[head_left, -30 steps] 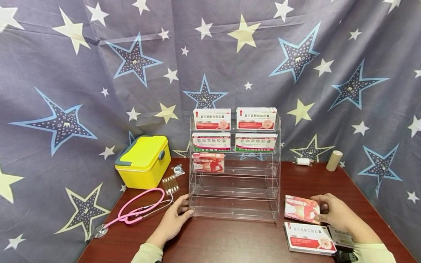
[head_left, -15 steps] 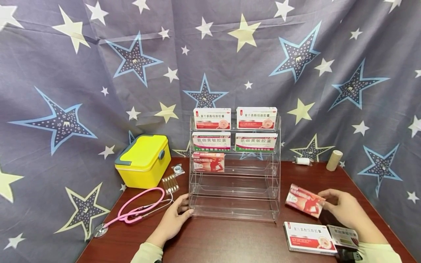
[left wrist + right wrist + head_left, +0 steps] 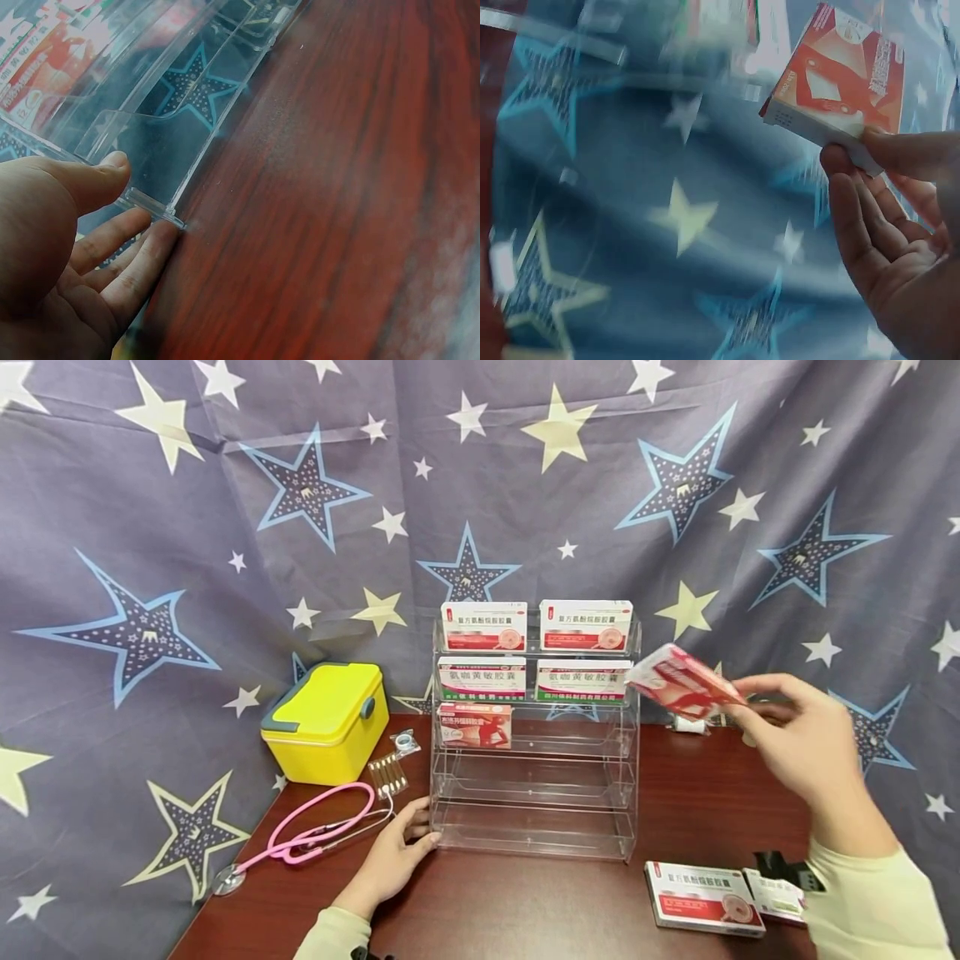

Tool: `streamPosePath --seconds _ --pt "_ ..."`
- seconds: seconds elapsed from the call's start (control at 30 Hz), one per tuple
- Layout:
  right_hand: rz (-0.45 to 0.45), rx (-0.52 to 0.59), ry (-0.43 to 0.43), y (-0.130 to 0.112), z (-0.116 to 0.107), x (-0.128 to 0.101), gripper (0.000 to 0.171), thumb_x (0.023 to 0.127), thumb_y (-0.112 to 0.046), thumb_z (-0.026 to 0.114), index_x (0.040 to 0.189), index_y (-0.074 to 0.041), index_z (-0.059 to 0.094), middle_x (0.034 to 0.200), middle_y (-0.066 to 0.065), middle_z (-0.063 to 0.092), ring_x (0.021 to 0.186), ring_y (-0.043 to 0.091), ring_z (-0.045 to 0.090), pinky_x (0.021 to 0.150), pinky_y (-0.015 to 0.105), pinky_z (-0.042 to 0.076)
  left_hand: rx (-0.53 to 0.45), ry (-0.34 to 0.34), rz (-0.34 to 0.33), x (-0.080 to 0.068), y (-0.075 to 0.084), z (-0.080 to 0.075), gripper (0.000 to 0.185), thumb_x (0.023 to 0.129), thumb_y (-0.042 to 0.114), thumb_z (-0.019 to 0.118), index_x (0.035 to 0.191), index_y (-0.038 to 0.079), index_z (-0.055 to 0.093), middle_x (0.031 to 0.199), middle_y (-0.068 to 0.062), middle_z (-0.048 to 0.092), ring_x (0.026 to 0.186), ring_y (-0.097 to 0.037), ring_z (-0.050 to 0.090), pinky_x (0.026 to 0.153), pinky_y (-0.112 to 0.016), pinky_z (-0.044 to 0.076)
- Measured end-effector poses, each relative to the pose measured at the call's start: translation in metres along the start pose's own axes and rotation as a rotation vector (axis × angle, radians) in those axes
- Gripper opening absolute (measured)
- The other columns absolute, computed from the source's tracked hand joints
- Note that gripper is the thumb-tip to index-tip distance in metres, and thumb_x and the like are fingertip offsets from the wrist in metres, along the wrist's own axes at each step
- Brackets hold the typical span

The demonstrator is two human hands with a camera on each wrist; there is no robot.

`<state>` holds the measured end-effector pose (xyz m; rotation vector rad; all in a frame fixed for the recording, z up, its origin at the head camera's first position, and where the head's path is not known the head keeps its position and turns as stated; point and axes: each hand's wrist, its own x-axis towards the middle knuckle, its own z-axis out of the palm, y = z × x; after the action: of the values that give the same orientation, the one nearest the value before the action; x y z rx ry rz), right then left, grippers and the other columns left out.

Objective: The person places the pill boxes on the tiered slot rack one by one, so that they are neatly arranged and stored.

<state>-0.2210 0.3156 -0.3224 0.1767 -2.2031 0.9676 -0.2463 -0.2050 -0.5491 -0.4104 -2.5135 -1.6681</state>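
Observation:
My right hand (image 3: 806, 739) pinches a red-and-white medicine box (image 3: 684, 681) by one end, thumb against fingers. The box is tilted in the air beside the upper right of a clear acrylic display rack (image 3: 532, 842). The right wrist view shows the red face and white edge of this medicine box (image 3: 840, 79). At the rack's lower left corner, my left hand (image 3: 396, 856) holds its side. In the left wrist view the thumb and fingertips of the left hand (image 3: 82, 240) lie on either side of that corner. A similar red medicine box (image 3: 475, 727) stands at the left of the third tier.
White-and-red boxes (image 3: 483, 628) fill the top tier, green-banded boxes (image 3: 582, 683) the second. A white medicine box (image 3: 705, 897) lies front right, another (image 3: 776, 897) partly behind the sleeve. At left are a yellow case (image 3: 322, 727), a pink stethoscope (image 3: 300, 839) and packaged swabs (image 3: 387, 775).
My right hand has lifted the red medicine box off the table at right, up to the rack's upper tiers, tilting it. My left hand has stayed at the rack's corner.

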Motion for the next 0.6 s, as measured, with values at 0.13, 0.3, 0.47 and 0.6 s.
streamPosePath --seconds 0.13,0.3,0.47,0.6 --pt "-0.103 0.006 -0.048 -0.022 0.029 0.014 0.023 0.086 -0.007 0.087 0.106 -0.011 0.077 0.083 0.01 0.077 0.064 -0.01 0.062 0.051 0.015 0.041 -0.001 0.001 -0.009 0.0 0.0 0.0 0.057 0.095 0.006 0.077 0.147 0.022 0.057 0.122 -0.01 0.068 0.108 -0.024 0.069 0.092 -0.031 0.055" --pt "-0.114 0.017 -0.144 -0.025 0.062 0.02 0.02 0.088 -0.003 0.084 0.105 -0.012 0.076 0.094 0.011 0.077 0.069 0.001 0.069 0.05 0.019 0.045 0.001 0.003 -0.017 0.0 0.001 0.001 0.057 0.095 0.005 0.077 0.147 0.022 0.057 0.122 -0.011 0.068 0.108 -0.023 0.069 0.092 -0.031 0.055" --pt "-0.141 -0.031 -0.179 -0.02 0.082 0.019 0.019 0.088 -0.001 0.083 0.102 -0.013 0.076 0.092 0.008 0.077 0.073 0.018 0.072 0.057 0.026 0.049 0.002 0.0 -0.027 0.0 0.002 0.0 0.057 0.096 0.005 0.076 0.147 0.022 0.057 0.122 -0.011 0.068 0.108 -0.023 0.068 0.092 -0.031 0.055" --pt "-0.177 -0.051 -0.188 -0.017 0.093 0.017 0.021 0.087 0.001 0.082 0.1 -0.014 0.076 0.091 0.005 0.076 0.077 0.021 0.073 0.063 0.034 0.054 -0.002 -0.002 -0.028 0.0 0.003 0.0 0.057 0.096 0.005 0.076 0.147 0.02 0.057 0.122 -0.011 0.068 0.108 -0.023 0.069 0.092 -0.031 0.055"
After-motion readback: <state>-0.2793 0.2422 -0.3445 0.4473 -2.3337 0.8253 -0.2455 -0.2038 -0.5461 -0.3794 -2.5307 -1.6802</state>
